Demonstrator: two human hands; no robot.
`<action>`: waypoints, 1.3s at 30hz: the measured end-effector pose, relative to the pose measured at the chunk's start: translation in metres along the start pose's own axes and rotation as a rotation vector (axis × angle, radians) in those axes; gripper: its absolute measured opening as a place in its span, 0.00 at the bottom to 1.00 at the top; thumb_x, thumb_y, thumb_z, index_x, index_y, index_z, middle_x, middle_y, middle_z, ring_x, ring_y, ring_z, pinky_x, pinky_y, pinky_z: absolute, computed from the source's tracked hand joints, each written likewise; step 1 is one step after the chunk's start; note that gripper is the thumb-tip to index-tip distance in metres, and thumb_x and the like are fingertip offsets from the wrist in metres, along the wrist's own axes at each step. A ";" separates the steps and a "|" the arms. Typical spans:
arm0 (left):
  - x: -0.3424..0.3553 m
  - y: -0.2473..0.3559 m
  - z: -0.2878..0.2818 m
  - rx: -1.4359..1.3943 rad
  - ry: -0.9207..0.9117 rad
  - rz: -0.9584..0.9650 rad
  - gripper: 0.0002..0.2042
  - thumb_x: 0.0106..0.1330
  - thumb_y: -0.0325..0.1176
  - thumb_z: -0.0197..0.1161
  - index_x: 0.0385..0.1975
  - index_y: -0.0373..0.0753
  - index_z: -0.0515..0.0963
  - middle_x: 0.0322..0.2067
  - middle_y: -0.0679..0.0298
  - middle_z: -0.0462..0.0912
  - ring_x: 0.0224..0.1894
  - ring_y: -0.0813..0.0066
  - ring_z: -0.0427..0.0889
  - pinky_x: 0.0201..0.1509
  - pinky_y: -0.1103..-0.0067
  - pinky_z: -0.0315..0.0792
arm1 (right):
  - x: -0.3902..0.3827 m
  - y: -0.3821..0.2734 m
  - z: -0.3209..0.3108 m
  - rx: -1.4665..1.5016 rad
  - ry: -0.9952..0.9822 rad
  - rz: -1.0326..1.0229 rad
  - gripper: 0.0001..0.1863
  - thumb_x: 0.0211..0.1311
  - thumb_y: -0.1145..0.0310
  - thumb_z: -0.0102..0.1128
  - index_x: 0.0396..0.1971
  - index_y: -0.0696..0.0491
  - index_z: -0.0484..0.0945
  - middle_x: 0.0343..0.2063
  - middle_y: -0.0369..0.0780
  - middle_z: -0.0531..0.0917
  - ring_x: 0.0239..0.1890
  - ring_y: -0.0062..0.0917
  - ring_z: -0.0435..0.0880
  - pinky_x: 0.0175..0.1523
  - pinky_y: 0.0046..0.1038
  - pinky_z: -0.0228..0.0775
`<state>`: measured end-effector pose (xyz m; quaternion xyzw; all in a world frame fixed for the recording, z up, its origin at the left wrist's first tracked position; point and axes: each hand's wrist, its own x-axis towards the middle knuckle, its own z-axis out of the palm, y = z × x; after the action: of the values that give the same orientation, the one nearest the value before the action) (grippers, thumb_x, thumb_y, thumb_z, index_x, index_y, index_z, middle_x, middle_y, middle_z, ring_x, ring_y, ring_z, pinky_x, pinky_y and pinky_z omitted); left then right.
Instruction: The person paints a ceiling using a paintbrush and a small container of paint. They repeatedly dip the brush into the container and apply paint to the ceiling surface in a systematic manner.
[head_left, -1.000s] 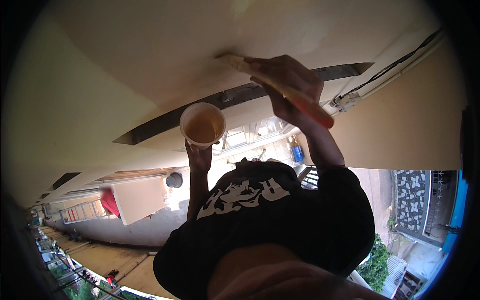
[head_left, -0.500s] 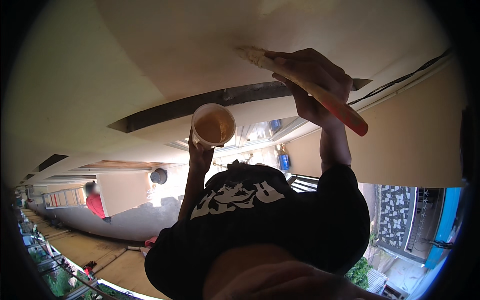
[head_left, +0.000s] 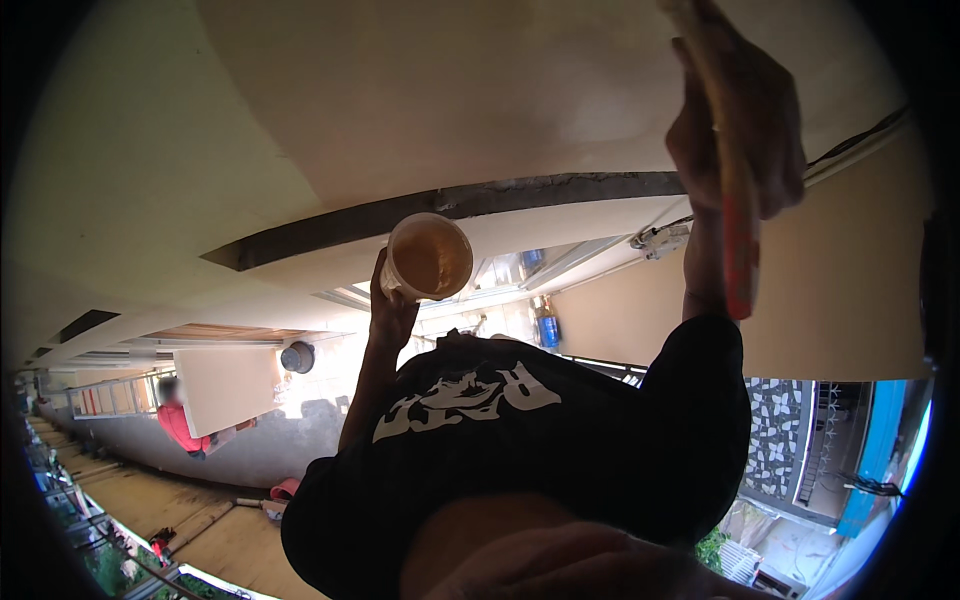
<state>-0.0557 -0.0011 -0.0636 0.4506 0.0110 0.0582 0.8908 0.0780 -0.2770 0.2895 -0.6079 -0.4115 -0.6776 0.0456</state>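
Note:
My left hand [head_left: 393, 318] is closed round a pale plastic cup [head_left: 430, 258] of beige-brown liquid, held below the painted overhead surface [head_left: 330, 90]. My right hand [head_left: 750, 120] grips a long-handled brush [head_left: 739, 255] with a red end, raised toward the top edge of the view at the right, where the brush tip is cut off. The overhead surface shows two tones, a darker patch in the middle and a paler area at the left. A long dark recessed slot [head_left: 350, 225] runs across it beside the cup.
Cables [head_left: 870, 130] run along the upper right. A person [head_left: 182, 425] in red stands at the lower left by a pale panel [head_left: 225, 390] and a ladder [head_left: 100, 398]. A grey bucket [head_left: 297, 357] and a blue container [head_left: 547, 325] are behind. A patterned metal grille [head_left: 775, 430] is at lower right.
My right hand and brush have moved right and up, the handle turning from diagonal to nearly vertical. The cup in my left hand has shifted slightly right.

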 end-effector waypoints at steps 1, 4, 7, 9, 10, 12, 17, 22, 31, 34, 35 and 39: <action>0.001 -0.002 0.000 -0.008 0.003 0.011 0.51 0.60 0.57 0.75 0.74 0.35 0.53 0.67 0.54 0.65 0.70 0.61 0.68 0.70 0.61 0.72 | -0.034 -0.013 0.018 0.033 -0.030 -0.105 0.10 0.60 0.74 0.71 0.40 0.56 0.82 0.39 0.44 0.90 0.41 0.33 0.91 0.44 0.28 0.89; 0.002 -0.006 -0.002 0.035 -0.081 0.003 0.49 0.62 0.57 0.73 0.74 0.35 0.53 0.67 0.54 0.66 0.69 0.61 0.69 0.69 0.62 0.73 | -0.102 -0.083 0.017 0.349 -0.273 -0.072 0.07 0.58 0.75 0.71 0.36 0.54 0.83 0.44 0.45 0.89 0.45 0.35 0.91 0.50 0.33 0.90; 0.004 0.002 0.003 0.003 -0.136 0.005 0.48 0.64 0.58 0.71 0.73 0.35 0.54 0.66 0.54 0.67 0.68 0.61 0.71 0.66 0.62 0.76 | -0.119 -0.109 0.003 0.570 -0.451 0.092 0.13 0.56 0.73 0.72 0.42 0.52 0.86 0.47 0.41 0.89 0.45 0.32 0.90 0.47 0.31 0.89; 0.007 0.003 0.005 -0.045 -0.158 0.042 0.47 0.65 0.58 0.70 0.73 0.35 0.55 0.65 0.54 0.67 0.67 0.62 0.73 0.62 0.63 0.79 | -0.104 -0.097 -0.004 0.744 -0.456 0.238 0.15 0.54 0.74 0.74 0.44 0.52 0.86 0.45 0.41 0.90 0.40 0.31 0.91 0.42 0.29 0.89; 0.007 0.003 0.004 -0.046 -0.159 0.052 0.47 0.64 0.58 0.71 0.73 0.35 0.55 0.64 0.54 0.68 0.66 0.62 0.73 0.60 0.64 0.80 | -0.100 -0.091 -0.003 0.831 -0.471 0.299 0.16 0.53 0.75 0.74 0.44 0.52 0.86 0.44 0.41 0.90 0.37 0.30 0.91 0.39 0.28 0.88; 0.014 0.003 0.006 -0.056 -0.175 0.080 0.47 0.64 0.59 0.71 0.72 0.35 0.55 0.63 0.54 0.69 0.64 0.62 0.75 0.57 0.66 0.82 | -0.107 -0.077 0.007 0.745 -0.438 0.328 0.16 0.52 0.78 0.76 0.43 0.54 0.86 0.39 0.41 0.91 0.34 0.28 0.91 0.36 0.27 0.87; 0.019 0.012 0.016 -0.086 -0.243 0.097 0.47 0.64 0.57 0.72 0.72 0.35 0.56 0.62 0.54 0.71 0.63 0.62 0.77 0.56 0.66 0.83 | -0.085 -0.033 -0.004 0.383 -0.112 0.356 0.14 0.57 0.82 0.73 0.43 0.59 0.84 0.38 0.46 0.90 0.37 0.33 0.92 0.40 0.28 0.87; 0.014 0.011 0.015 -0.138 -0.222 0.077 0.47 0.62 0.55 0.74 0.73 0.35 0.56 0.63 0.54 0.70 0.64 0.59 0.76 0.56 0.62 0.84 | -0.069 -0.034 -0.040 0.436 0.091 0.551 0.10 0.57 0.80 0.73 0.40 0.62 0.84 0.37 0.46 0.91 0.38 0.32 0.92 0.42 0.27 0.86; 0.050 0.000 0.019 -0.150 -0.280 0.170 0.53 0.49 0.51 0.85 0.70 0.32 0.61 0.63 0.54 0.73 0.66 0.59 0.74 0.64 0.62 0.80 | -0.088 -0.126 -0.020 1.196 -0.229 0.873 0.14 0.55 0.80 0.77 0.40 0.60 0.83 0.36 0.45 0.91 0.39 0.32 0.92 0.44 0.29 0.87; 0.055 0.006 0.020 -0.139 -0.274 0.143 0.53 0.45 0.50 0.87 0.69 0.32 0.63 0.62 0.53 0.73 0.67 0.59 0.74 0.68 0.62 0.77 | -0.081 -0.125 -0.018 1.204 -0.188 0.751 0.16 0.55 0.80 0.77 0.43 0.59 0.82 0.38 0.45 0.90 0.41 0.32 0.92 0.45 0.30 0.86; 0.054 0.008 0.020 -0.162 -0.274 0.111 0.55 0.42 0.50 0.88 0.69 0.32 0.63 0.63 0.53 0.73 0.67 0.60 0.74 0.71 0.62 0.75 | -0.079 -0.134 -0.019 1.269 -0.120 0.829 0.19 0.55 0.79 0.77 0.46 0.59 0.81 0.39 0.44 0.90 0.42 0.31 0.92 0.47 0.29 0.86; 0.053 0.011 0.022 -0.198 -0.221 0.065 0.58 0.38 0.52 0.88 0.69 0.32 0.62 0.64 0.55 0.73 0.67 0.61 0.74 0.70 0.62 0.75 | -0.076 -0.141 -0.022 1.191 -0.261 0.779 0.21 0.54 0.86 0.74 0.47 0.60 0.77 0.39 0.48 0.88 0.45 0.38 0.91 0.48 0.35 0.87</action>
<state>-0.0023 -0.0057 -0.0399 0.3645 -0.1074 0.0381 0.9242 0.0014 -0.2311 0.1554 -0.6584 -0.4664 -0.1946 0.5578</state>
